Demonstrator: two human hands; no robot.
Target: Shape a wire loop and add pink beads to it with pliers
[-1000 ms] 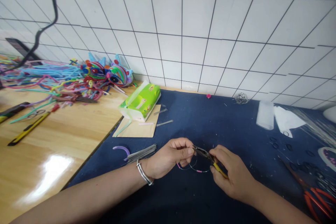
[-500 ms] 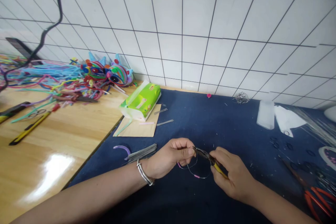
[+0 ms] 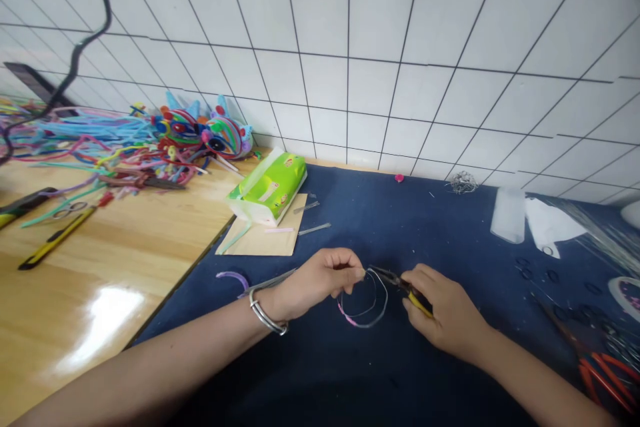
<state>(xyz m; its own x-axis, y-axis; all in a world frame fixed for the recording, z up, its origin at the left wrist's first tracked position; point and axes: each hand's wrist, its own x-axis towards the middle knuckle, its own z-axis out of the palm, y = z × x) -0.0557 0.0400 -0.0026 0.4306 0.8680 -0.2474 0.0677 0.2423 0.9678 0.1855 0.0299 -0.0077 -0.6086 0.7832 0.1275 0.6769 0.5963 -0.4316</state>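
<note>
My left hand [image 3: 327,280], with a silver bangle at the wrist, pinches a thin wire loop [image 3: 385,303] between thumb and fingers. Pink beads or wrapping [image 3: 349,317] show on the loop's lower left side as it hangs over the dark blue cloth [image 3: 370,373]. My right hand [image 3: 443,307] is closed around yellow-and-black pliers [image 3: 417,300]. Their thin jaws point left to the top of the loop, close to my left fingertips; whether they grip the wire is too small to tell.
A green tissue pack [image 3: 275,187] lies on a brown envelope [image 3: 260,240]. Colourful pipe cleaners [image 3: 100,137] and a yellow cutter [image 3: 57,238] are at left. Red-handled scissors [image 3: 607,373] and wires [image 3: 607,233] lie at right. A purple curved strip [image 3: 234,275] rests near my left wrist.
The loop has turned and swung, so its pink part now sits lower left. The pliers have drawn slightly right, away from my left fingers. The view has shifted a little.
</note>
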